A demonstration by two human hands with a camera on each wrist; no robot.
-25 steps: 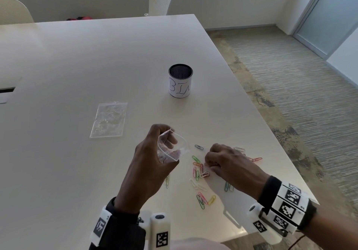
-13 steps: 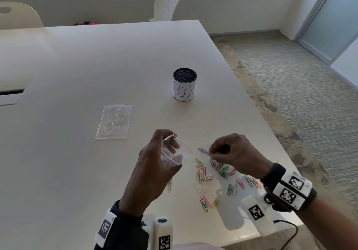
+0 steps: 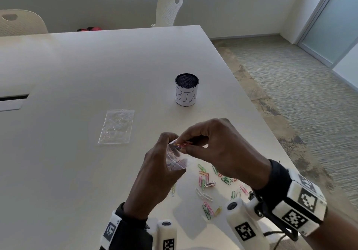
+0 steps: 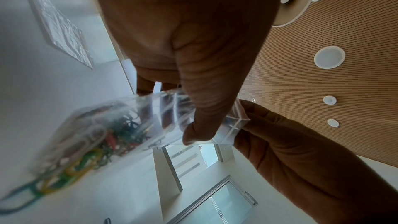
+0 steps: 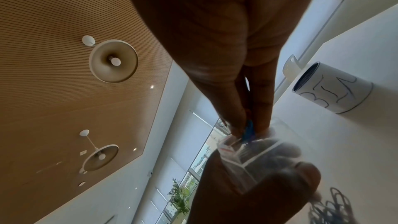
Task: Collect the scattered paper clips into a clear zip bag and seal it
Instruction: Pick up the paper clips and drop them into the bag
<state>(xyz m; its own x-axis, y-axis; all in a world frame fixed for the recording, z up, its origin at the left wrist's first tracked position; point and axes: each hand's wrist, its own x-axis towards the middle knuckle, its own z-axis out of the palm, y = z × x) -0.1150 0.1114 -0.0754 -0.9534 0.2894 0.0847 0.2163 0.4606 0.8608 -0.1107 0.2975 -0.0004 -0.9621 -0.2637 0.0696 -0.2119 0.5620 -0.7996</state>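
White table [image 3: 77, 172] carries scattered paper clips [image 3: 208, 191], spare bag [image 3: 116, 126], labelled cup [image 3: 186, 90].

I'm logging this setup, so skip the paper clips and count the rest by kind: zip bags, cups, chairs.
Zip bags: 2, the held bag and the flat bag
Labelled cup: 1
Chairs: 2, the far chair and the left chair
Total: 5

Zip bag [image 3: 175, 159]: I see it clear, mouth open, held up, some clips inside.
Paper clips [image 3: 208, 187]: coloured, scattered near the surface's [image 3: 116, 71] near-right edge.
Pinched clips [image 3: 183, 144]: at bag's mouth.
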